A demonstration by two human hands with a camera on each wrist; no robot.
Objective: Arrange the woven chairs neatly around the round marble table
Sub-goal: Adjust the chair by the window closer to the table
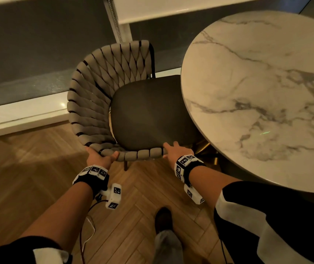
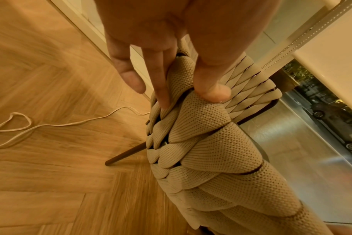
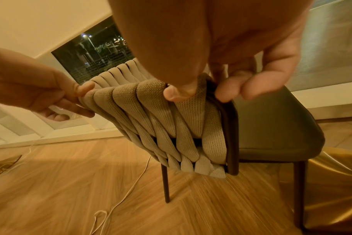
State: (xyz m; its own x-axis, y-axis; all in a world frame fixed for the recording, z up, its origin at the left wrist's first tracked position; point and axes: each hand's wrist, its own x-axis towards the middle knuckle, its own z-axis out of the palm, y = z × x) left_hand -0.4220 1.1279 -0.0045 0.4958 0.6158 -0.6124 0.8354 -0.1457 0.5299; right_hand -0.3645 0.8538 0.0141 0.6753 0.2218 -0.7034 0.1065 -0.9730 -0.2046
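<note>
Herringbone wood flooring (image 1: 43,155) runs under everything, meeting a pale glossy sill (image 1: 24,115) below a tall window with night street lights outside, and a thin pale cable (image 2: 56,124) loops loose on the boards. At the right stands the round marble table (image 1: 263,96), white with grey veining, on a shiny gold base (image 3: 332,182). Just beside it sits the woven chair (image 1: 95,96), the front of its smooth dark seat cushion (image 1: 150,113) tucked under the tabletop's edge; its curved back is plaited from thick, beige, ribbed fabric straps over a dark metal frame with slim legs. Left hand (image 1: 99,158) grips the back's top rim, thumb over, fingers behind. Right hand (image 1: 175,151) pinches the rim's end where the weave meets the frame.
</note>
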